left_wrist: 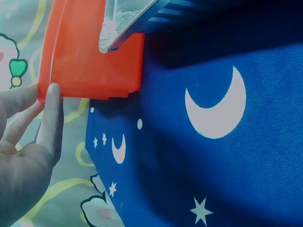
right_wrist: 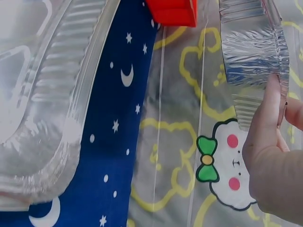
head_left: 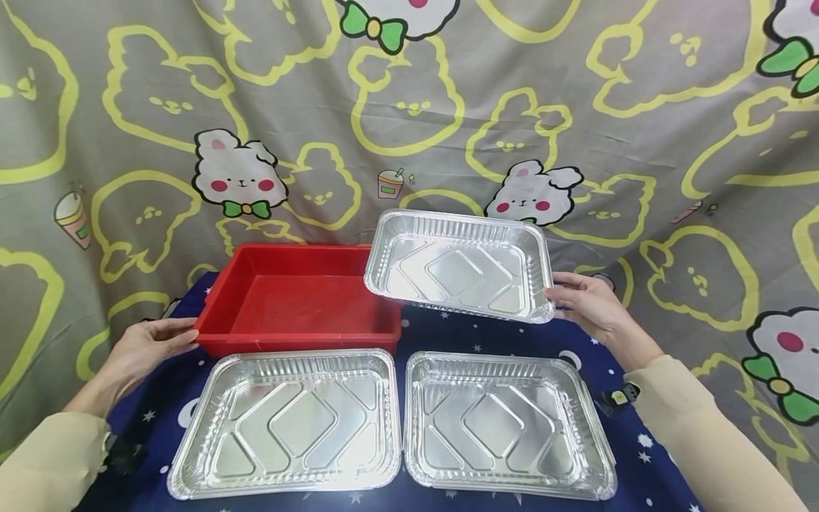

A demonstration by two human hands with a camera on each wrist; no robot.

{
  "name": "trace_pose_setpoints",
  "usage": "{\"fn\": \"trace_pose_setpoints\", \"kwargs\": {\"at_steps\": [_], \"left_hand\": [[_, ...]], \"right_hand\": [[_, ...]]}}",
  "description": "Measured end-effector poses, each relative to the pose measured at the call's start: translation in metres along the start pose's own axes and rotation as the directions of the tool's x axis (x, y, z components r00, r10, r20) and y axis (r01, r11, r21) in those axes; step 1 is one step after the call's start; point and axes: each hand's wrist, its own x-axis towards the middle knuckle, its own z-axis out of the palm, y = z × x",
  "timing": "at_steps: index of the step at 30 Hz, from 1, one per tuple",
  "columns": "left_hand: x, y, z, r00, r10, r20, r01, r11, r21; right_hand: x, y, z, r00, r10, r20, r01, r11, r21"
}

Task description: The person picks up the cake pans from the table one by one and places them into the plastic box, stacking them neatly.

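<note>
My right hand (head_left: 591, 306) pinches the right edge of a foil tray (head_left: 457, 267), which is held up off the table and overlaps the right end of a red plastic bin (head_left: 301, 343) in the head view. In the right wrist view, the thumb lies along the crinkled foil rim (right_wrist: 251, 56). At the bin's front left corner, my left hand (head_left: 143, 355) holds the rim between thumb and fingers; the left wrist view shows this grip on the red wall (left_wrist: 94, 71). The bin's visible floor is bare.
Two more foil trays, a left one (head_left: 288, 419) and a right one (head_left: 508, 427), lie side by side in front of the bin. Under them is a dark blue cloth (head_left: 640, 455) with moons and stars. A grey curtain (head_left: 441, 171) with cartoon rabbits hangs behind.
</note>
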Motion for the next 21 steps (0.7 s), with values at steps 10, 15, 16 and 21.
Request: {"fn": "trace_pose_setpoints", "kwargs": {"at_steps": [10,15,16,21], "left_hand": [[-0.003,0.003,-0.001,1.000,-0.025,0.002,0.024,0.998,0.055],[-0.003,0.004,-0.001,0.999,-0.032,0.000,0.032,0.998,0.059],[-0.003,0.005,-0.001,0.999,-0.034,-0.001,0.034,0.997,0.065],[-0.003,0.005,-0.001,0.999,-0.045,-0.006,0.046,0.995,0.091]], "right_hand": [[0.009,-0.006,0.025,1.000,-0.014,0.013,0.013,1.000,0.012],[0.011,-0.005,0.035,1.000,-0.016,0.014,0.016,1.000,0.024],[0.011,-0.005,0.038,1.000,-0.016,0.014,0.016,1.000,0.016],[0.015,-0.004,0.049,1.000,-0.018,0.014,0.018,1.000,0.008]]}}
